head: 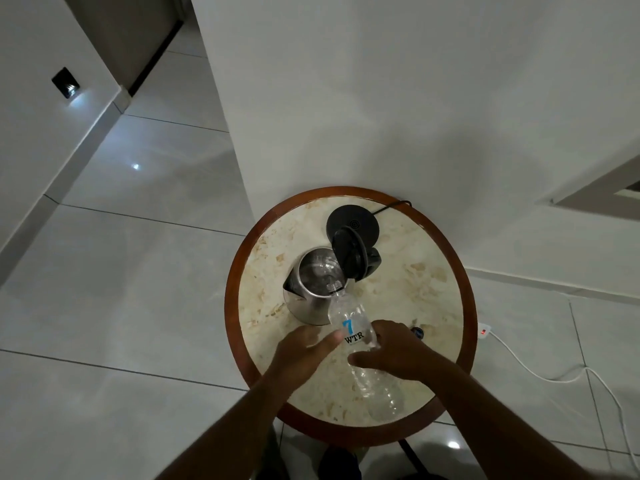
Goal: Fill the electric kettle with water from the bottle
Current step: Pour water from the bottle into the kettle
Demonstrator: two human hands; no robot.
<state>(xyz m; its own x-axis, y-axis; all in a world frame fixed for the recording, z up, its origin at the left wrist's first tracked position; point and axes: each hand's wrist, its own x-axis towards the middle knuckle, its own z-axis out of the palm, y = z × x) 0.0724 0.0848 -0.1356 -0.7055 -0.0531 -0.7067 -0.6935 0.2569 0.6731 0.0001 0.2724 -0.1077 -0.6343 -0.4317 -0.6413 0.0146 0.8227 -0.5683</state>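
Note:
A steel electric kettle (308,299) stands on a round marble-topped table (426,271), its black lid (348,256) flipped up. A clear plastic water bottle (351,322) with a blue and black label is tilted, its open neck resting over the kettle's rim. My right hand (391,351) grips the bottle at its middle. My left hand (304,351) touches the bottle's left side with thumb and fingers. The bottle's base (384,400) points back toward me.
The kettle's black power base (353,223) sits at the table's far side, its cord running to the wall. A bottle cap (417,332) lies right of my right hand. A white cable (540,372) trails over the tiled floor on the right.

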